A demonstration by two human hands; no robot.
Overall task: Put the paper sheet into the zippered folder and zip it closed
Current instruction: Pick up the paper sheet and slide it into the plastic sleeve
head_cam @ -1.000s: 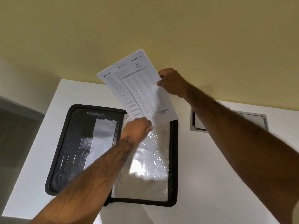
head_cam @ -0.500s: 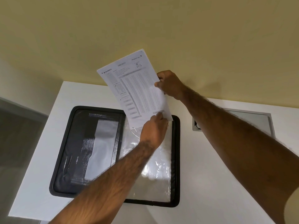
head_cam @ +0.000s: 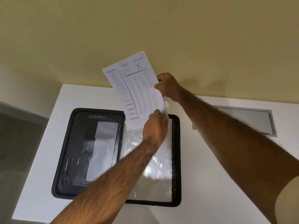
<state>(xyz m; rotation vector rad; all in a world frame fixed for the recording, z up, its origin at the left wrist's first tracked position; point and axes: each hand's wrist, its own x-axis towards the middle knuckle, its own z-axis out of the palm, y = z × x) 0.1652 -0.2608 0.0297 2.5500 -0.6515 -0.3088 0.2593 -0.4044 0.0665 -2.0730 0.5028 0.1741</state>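
A black zippered folder (head_cam: 64, 152) lies open flat on the white table (head_cam: 210, 183), its right half covered by clear plastic sleeves (head_cam: 155, 178). A printed paper sheet (head_cam: 135, 89) stands tilted above the folder's far right edge. My right hand (head_cam: 168, 86) pinches the sheet's right edge. My left hand (head_cam: 155, 125) grips the sheet's lower right corner, just over the top of the sleeves. The sheet's bottom edge sits at the sleeve opening; whether it is inside I cannot tell.
A grey metal hatch (head_cam: 242, 120) is set into the table to the right of the folder. A yellow wall (head_cam: 145, 29) rises directly behind the table. The table's left edge drops off to a dark floor (head_cam: 19, 143).
My left hand slid right along the sheet's bottom edge to its lower right corner. The sheet turned more upright and came lower toward the sleeves. My right hand kept its grip.
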